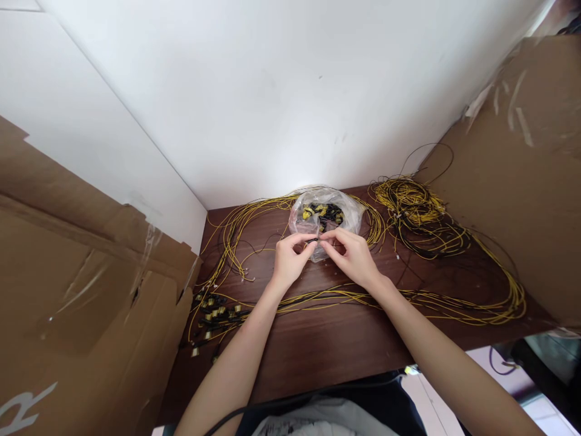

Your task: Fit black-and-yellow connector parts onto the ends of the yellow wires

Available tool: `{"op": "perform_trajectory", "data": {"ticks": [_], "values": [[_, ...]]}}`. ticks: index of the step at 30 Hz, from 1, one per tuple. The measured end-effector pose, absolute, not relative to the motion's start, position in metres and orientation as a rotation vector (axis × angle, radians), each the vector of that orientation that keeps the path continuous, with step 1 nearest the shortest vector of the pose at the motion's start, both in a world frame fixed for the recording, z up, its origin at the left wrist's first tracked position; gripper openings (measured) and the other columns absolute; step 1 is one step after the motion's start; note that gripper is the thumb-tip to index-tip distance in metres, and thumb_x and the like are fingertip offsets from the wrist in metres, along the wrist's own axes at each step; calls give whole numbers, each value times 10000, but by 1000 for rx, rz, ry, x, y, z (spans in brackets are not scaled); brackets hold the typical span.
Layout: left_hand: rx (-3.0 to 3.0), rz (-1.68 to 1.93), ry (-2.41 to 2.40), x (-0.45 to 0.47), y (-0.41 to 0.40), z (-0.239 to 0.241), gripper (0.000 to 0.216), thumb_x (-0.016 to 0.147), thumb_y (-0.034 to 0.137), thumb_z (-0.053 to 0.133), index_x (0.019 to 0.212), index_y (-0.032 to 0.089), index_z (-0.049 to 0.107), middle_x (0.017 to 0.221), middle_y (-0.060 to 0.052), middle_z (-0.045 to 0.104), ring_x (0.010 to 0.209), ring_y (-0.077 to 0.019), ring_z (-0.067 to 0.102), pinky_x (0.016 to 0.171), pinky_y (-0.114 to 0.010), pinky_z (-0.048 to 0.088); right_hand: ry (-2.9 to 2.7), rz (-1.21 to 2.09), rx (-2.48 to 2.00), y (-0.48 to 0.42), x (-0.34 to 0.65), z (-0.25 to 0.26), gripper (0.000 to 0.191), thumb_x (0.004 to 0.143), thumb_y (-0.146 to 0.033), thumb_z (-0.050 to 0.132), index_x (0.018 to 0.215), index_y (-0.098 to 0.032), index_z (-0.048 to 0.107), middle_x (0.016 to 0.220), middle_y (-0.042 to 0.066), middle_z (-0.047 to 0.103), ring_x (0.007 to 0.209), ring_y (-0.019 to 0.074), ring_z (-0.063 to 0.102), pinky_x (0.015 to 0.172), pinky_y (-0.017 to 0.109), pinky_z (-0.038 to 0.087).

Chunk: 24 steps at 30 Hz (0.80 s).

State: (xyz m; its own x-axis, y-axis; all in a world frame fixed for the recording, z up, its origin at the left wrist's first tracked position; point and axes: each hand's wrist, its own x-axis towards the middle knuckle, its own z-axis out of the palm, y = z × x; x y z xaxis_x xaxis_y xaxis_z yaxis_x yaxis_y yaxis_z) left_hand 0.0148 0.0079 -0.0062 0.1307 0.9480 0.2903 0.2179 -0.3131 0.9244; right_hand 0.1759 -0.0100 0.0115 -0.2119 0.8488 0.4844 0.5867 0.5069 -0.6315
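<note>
My left hand (pixel 290 259) is closed in a pinch on a small dark piece (pixel 312 241), whose exact kind is too small to make out. Fingertip to fingertip with it, my right hand (pixel 353 255) is pinched closed too; what sits between its fingers is hidden. Both hands are over the front edge of a clear plastic bag (pixel 351 212). Inside the bag lie several black and yellow small parts (pixel 333 212). Yellow and black wires (pixel 327 295) run across the table beneath my forearms.
A tangled wire bundle (pixel 408 209) lies at the back right, and looped wires (pixel 231 236) curve at the left. Several black parts with yellow ends (pixel 220 312) lie at the table's left. Cardboard sheets (pixel 91 290) flank the brown table (pixel 327 348); a white wall (pixel 290 91) stands behind.
</note>
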Motion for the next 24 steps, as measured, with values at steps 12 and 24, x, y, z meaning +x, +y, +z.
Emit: {"op": "perform_trajectory", "data": {"ticks": [12, 24], "values": [[1648, 1213, 1178, 14, 8, -6, 208, 743, 273, 632, 892, 147, 706, 776, -55, 704, 605, -131, 581, 564, -226, 434, -1968, 394, -1152, -8, 180, 12, 107, 854, -222, 504, 842, -186, 604, 752, 30, 585, 653, 142, 529, 596, 263, 407], [1761, 1148, 1137, 14, 7, -4, 189, 742, 218, 620, 899, 153, 704, 798, -46, 703, 557, -106, 532, 532, -211, 397, -1960, 394, -1185, -9, 177, 11, 114, 854, -218, 509, 805, -183, 605, 736, 25, 581, 635, 139, 524, 595, 262, 397]]}}
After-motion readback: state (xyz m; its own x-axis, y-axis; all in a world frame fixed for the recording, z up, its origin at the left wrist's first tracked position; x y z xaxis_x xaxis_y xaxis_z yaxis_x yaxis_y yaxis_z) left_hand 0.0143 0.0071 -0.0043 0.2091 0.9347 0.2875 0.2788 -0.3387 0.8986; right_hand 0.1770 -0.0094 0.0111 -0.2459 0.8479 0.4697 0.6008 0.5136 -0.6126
